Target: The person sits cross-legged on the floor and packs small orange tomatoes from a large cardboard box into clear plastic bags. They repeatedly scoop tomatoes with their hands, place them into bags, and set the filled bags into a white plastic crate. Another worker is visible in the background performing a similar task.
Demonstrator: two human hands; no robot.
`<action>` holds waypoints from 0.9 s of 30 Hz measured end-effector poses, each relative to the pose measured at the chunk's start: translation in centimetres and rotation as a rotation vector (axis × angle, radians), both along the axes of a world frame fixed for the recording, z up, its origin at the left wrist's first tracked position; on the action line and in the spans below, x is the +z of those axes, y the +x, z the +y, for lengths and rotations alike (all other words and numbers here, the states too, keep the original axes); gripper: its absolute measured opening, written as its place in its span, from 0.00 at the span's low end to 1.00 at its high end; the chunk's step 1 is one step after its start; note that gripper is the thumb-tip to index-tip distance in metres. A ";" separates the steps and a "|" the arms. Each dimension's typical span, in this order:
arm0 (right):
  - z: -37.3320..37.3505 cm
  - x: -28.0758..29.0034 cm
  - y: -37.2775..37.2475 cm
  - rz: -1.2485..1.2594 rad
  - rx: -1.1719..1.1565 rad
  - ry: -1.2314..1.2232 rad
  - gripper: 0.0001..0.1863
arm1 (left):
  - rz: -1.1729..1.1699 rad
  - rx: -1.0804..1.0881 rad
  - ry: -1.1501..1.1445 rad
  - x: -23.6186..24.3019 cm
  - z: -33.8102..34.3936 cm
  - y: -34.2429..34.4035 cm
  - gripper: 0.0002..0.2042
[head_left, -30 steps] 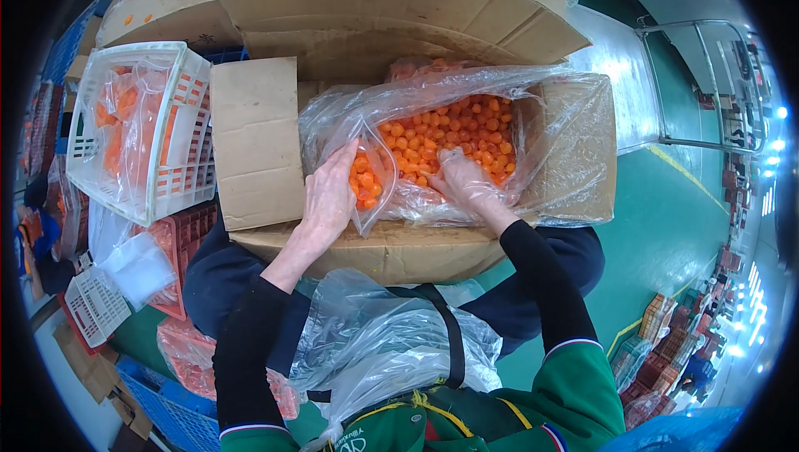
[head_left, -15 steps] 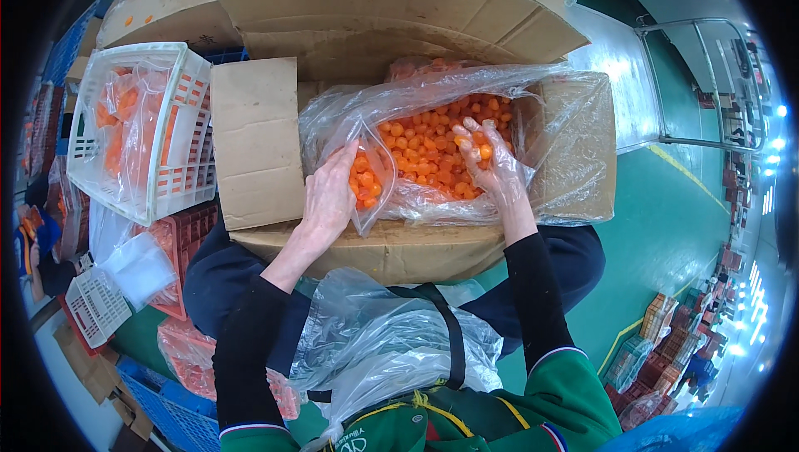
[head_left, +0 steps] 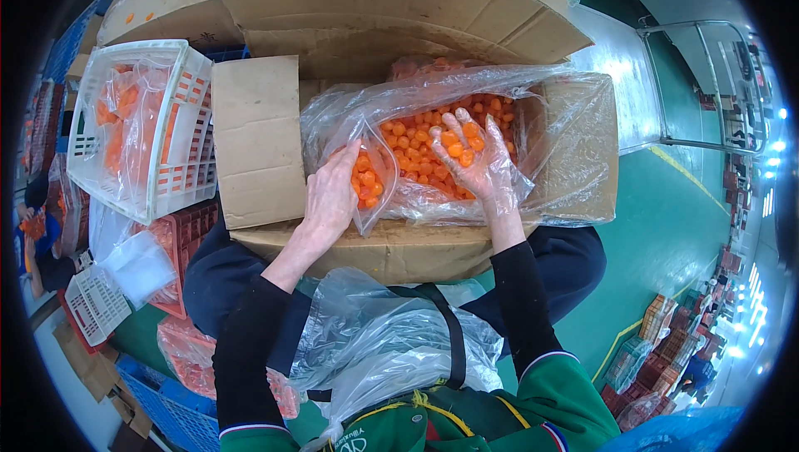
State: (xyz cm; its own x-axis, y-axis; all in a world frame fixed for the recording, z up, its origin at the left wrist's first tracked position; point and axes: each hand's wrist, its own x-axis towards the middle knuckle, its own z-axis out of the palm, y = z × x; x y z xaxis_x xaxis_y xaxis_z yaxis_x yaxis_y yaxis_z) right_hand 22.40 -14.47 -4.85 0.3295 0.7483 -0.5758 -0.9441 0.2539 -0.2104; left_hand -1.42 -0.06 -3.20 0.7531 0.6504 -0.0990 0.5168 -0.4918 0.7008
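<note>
A large cardboard box (head_left: pixel 391 250), lined with clear plastic film (head_left: pixel 433 77), holds a heap of small round orange fruits (head_left: pixel 420 148). My left hand (head_left: pixel 331 194) is closed on the side of a small clear plastic bag (head_left: pixel 366 217), whose mouth is spread and which has some of the orange fruits inside. Its fingertips are partly hidden behind the film. Over the heap, my right hand (head_left: pixel 481 171) wears a thin clear glove and is turned palm up. Several orange fruits lie cupped in its palm and between its curled fingers.
To the left stands a white plastic crate (head_left: pixel 179 115) with filled bags, above a red crate (head_left: pixel 187 244). A blue crate (head_left: pixel 162 394) sits lower left. At right are a metal trolley frame (head_left: pixel 699 86) and stacked crates (head_left: pixel 657 344). Plastic bags (head_left: pixel 391 335) lie across my lap.
My right hand has moved slightly left toward the small bag and turned its palm further up, showing more of the fruits in it. My left hand keeps its hold on the bag.
</note>
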 end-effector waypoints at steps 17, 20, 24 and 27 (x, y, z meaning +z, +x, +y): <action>4.7 3.0 -5.6 -1.537 0.563 -0.617 0.24 | -0.010 0.002 0.036 0.1 0.2 -0.5 0.31; 4.6 -3.5 -2.9 -2.096 0.977 -0.961 0.32 | -0.020 -0.018 0.032 0.1 0.0 0.0 0.31; 3.1 -5.1 -5.6 -2.509 0.996 -0.911 0.25 | 0.013 -0.009 0.020 -0.2 0.1 -0.2 0.31; 4.3 -2.9 -4.4 -1.948 1.539 -0.881 0.26 | 0.015 -0.007 0.023 0.0 0.2 -0.2 0.30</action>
